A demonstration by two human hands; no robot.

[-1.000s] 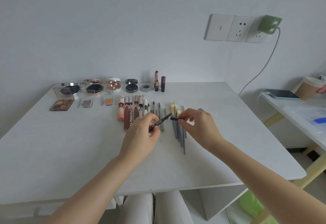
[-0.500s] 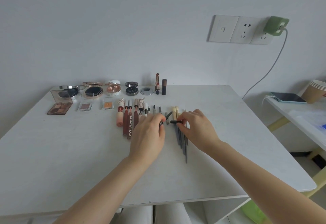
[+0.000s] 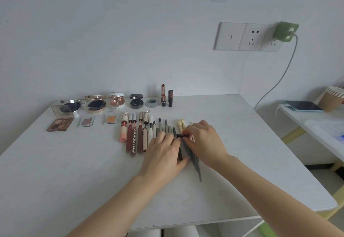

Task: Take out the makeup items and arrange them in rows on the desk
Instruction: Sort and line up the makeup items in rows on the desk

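Centrally, left hand [image 3: 163, 153]: palm down on the desk [image 3: 74, 171], fingers curled onto a dark pencil [image 3: 180, 153] lying in the row. Right hand [image 3: 202, 141]: just beside it, fingertips pinching a small black cap [image 3: 181, 136] at the pencil's far end. Left of them: pens and lip tubes [image 3: 133, 136] laid side by side. Right: slim brushes [image 3: 195, 160]. Back row: open compacts [image 3: 95, 104], two upright lipsticks [image 3: 166, 97]. Far left: eyeshadow palette [image 3: 60, 124]. Side table: phone [image 3: 303, 105], paper cups [image 3: 333, 97].

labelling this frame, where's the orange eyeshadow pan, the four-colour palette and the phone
orange eyeshadow pan [image 3: 111, 119], head view, orange centre
four-colour palette [image 3: 61, 124], head view, shadow pans
phone [image 3: 303, 105], head view, dark screen
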